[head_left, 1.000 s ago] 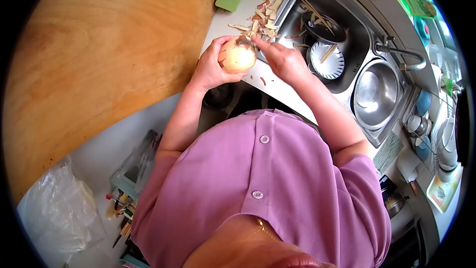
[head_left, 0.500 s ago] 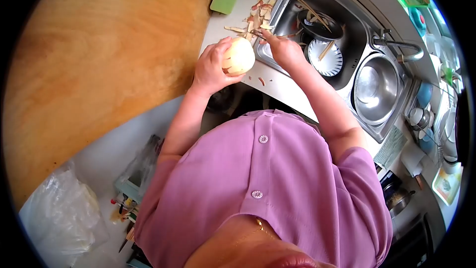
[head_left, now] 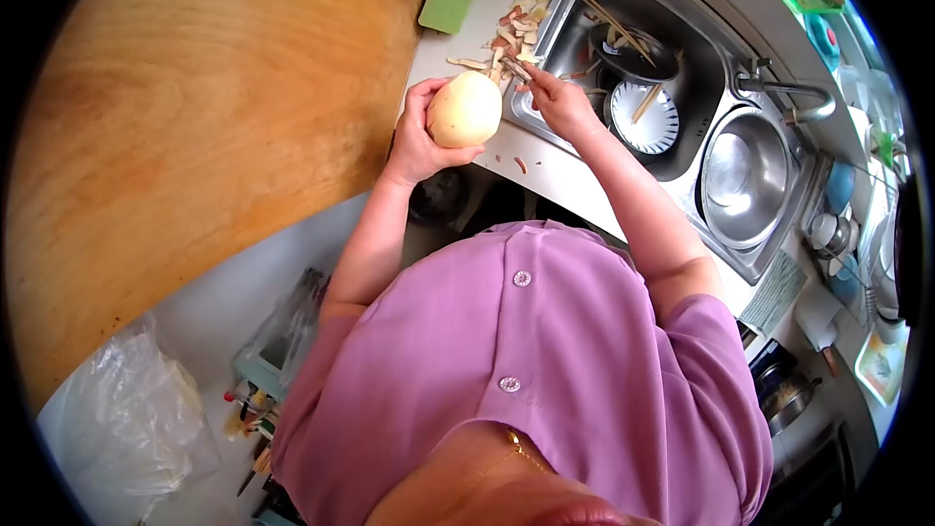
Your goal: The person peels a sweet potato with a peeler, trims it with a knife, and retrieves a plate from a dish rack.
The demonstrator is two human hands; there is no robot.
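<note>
A large, round, pale peeled vegetable [head_left: 466,110] rests in my left hand [head_left: 417,136], whose fingers and thumb wrap round its left side and underside. To its right, my right hand [head_left: 563,105] grips a small metal peeler [head_left: 515,69] that is apart from the vegetable. Just beyond the peeler's tip, a pile of peelings [head_left: 516,31] lies on the white counter [head_left: 467,47] beside the sink. A few small scraps of peel [head_left: 521,165] lie near the counter's front edge.
In the steel sink [head_left: 682,29] are a dark pan [head_left: 651,60] with chopsticks and a fluted white plate [head_left: 654,132]. A metal basin [head_left: 745,170] sits to the right below the faucet [head_left: 808,102]. A green sponge [head_left: 448,2] lies beside the wooden board [head_left: 224,88].
The peeler has moved off the vegetable to the right with my right hand. My left hand has turned the vegetable, and its brown skin patch no longer shows.
</note>
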